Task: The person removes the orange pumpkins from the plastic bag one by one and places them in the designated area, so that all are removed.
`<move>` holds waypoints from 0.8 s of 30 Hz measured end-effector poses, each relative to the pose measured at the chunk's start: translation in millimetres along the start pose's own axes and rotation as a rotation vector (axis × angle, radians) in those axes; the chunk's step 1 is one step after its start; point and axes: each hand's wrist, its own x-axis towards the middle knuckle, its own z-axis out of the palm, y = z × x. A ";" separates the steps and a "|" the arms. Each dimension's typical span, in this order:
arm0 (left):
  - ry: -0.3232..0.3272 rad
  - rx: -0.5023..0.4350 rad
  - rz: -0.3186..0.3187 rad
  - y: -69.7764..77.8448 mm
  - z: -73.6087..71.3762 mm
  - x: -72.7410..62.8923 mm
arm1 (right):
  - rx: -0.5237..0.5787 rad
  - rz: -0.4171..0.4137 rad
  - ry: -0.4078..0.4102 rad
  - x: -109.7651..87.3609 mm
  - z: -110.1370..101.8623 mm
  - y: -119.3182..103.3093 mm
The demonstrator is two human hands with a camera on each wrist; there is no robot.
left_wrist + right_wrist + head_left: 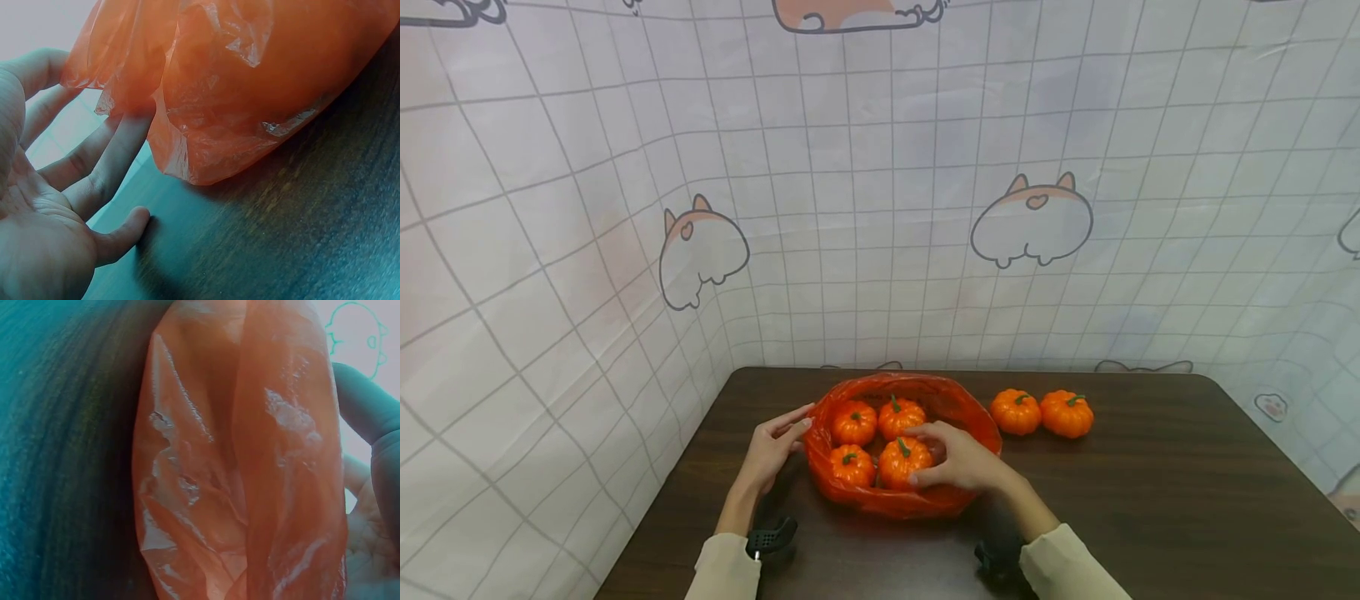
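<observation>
An orange-red plastic bag (pixel 880 502) lies wide open on the table with several small orange pumpkins inside. My right hand (pixel 958 458) reaches over the bag's right side, its thumb and fingers curved around the front right pumpkin (pixel 901 468). Beside that one is the front left pumpkin (pixel 852 467); behind them sit the back left pumpkin (pixel 853 423) and the back right pumpkin (pixel 897 415). At the bag's left rim, my left hand (pixel 771 450) touches the plastic with extended fingers, some fingertips hidden by its folds in the left wrist view.
Two more pumpkins, a nearer-to-bag one (pixel 1016 412) and an outer one (pixel 1067 414), stand side by side right of the bag. The dark wooden table (pixel 1150 483) meets a white gridded cloth (pixel 880 275) with printed animal drawings at the back and left.
</observation>
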 end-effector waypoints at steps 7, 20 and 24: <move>-0.001 -0.005 0.000 0.1 0.2 -0.1 | -0.014 0.016 0.041 -1.3 -6.4 -3.2; 0.000 -0.007 0.001 0.5 -0.8 0.6 | 0.053 0.060 0.074 -4.3 -15.5 -7.0; 0.004 -0.009 -0.006 0.6 -0.6 0.4 | 0.044 0.072 0.085 -5.6 -18.5 -7.2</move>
